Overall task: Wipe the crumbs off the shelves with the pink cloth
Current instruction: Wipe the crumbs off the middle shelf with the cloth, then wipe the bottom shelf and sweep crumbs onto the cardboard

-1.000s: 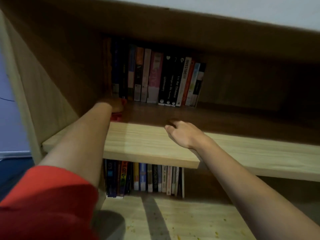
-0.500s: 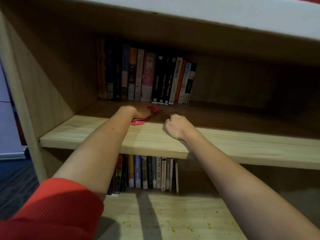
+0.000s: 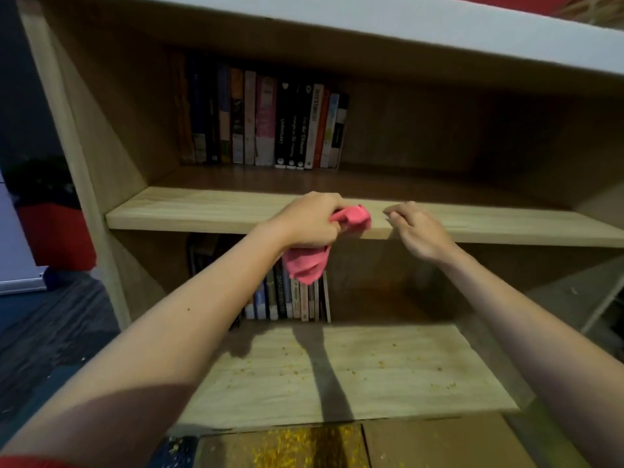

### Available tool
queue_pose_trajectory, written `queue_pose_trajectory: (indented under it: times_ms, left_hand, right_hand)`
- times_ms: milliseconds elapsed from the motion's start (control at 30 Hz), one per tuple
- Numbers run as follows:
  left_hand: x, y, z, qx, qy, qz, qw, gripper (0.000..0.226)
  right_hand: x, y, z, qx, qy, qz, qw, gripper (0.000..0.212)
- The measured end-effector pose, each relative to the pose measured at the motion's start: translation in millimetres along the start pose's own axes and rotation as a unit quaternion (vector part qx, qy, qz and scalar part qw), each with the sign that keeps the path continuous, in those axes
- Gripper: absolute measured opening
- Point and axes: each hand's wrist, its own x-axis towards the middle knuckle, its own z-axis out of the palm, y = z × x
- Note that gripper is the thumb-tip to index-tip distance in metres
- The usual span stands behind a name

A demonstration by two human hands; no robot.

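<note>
My left hand (image 3: 309, 222) grips the pink cloth (image 3: 310, 261) at the front edge of the middle wooden shelf (image 3: 189, 211); part of the cloth hangs down below the edge. Just to its right, my right hand (image 3: 417, 231) rests on the same edge with fingers curled loosely and holds nothing. The lower shelf (image 3: 371, 366) carries scattered yellow crumbs (image 3: 293, 366). I see no crumbs on the lit part of the middle shelf.
A row of upright books (image 3: 266, 123) stands at the back left of the middle shelf, and another row of books (image 3: 290, 298) stands at the back of the lower shelf. Below the lower shelf lies a surface with many yellow crumbs (image 3: 304, 444). A red object (image 3: 54, 234) sits left of the bookcase.
My left hand has pulled the cloth from deep on the middle shelf out to its front edge, and the cloth now hangs over. My right hand shifted slightly right. The view pulled back.
</note>
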Motion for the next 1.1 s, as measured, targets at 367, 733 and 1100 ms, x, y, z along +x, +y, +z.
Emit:
queue_pose_trajectory:
  times_ms: [367, 733, 1100]
  left_hand:
    - [54, 15, 31, 0.064, 0.041, -0.075, 0.994, 0.03]
    - [-32, -5, 161, 0.087, 0.061, 0.066, 0.992, 0.037]
    - [-37, -36, 274, -0.375, 0.131, -0.362, 0.843, 0.019]
  right_hand:
    - [-48, 40, 26, -0.014, 0.112, -0.013, 0.994, 0.048]
    - [-93, 36, 37, 0.203, 0.107, -0.014, 0.973, 0.048]
    - [-155, 66, 177, 0.461, -0.259, 0.129, 0.839, 0.072]
